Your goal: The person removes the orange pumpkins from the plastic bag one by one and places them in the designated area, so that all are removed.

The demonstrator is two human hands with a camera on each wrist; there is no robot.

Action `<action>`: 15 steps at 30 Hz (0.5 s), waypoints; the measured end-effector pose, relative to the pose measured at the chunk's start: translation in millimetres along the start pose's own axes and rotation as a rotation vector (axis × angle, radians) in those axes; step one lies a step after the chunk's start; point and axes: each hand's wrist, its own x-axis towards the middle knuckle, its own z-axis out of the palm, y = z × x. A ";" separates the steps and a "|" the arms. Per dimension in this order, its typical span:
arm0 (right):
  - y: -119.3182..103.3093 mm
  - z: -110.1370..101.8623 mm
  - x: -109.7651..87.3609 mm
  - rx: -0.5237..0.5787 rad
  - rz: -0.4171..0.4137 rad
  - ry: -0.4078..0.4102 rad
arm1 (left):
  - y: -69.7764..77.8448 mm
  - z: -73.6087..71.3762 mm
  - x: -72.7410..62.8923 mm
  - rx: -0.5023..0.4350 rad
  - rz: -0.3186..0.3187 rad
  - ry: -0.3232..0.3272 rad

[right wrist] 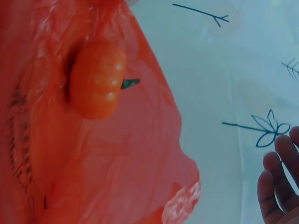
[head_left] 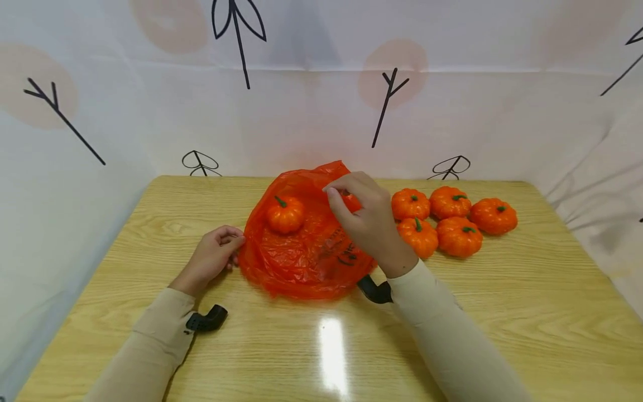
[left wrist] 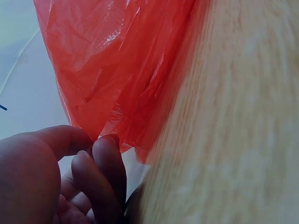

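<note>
A thin red plastic bag (head_left: 301,268) lies spread open on the table, with one small orange pumpkin (head_left: 285,215) with a green stem inside it. At the bag's left edge, my left hand (head_left: 213,254) pinches the plastic between thumb and fingers; the left wrist view shows the fingertips (left wrist: 108,154) at the bag's gathered edge. My right hand (head_left: 366,218) hovers above the bag's right side, its fingers loosely bent and holding nothing visible. From the right wrist, the same pumpkin (right wrist: 98,79) appears resting on the red plastic, apart from the right fingers (right wrist: 285,177).
Several more orange pumpkins (head_left: 459,237) stand grouped in two rows to the right of the bag. The wooden table (head_left: 261,346) ends at a white patterned cloth (head_left: 311,123) behind. A black wrist mount (head_left: 208,319) sticks out from the left sleeve.
</note>
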 end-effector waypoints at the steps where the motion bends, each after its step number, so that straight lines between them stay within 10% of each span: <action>1: -0.6 3.0 1.7 0.008 -0.003 0.001 | -0.4 0.5 0.3 -0.001 0.000 0.000; 15: 11.9 50.4 3.8 0.122 0.213 -0.059 | -1.6 0.7 2.1 -0.012 -0.002 0.004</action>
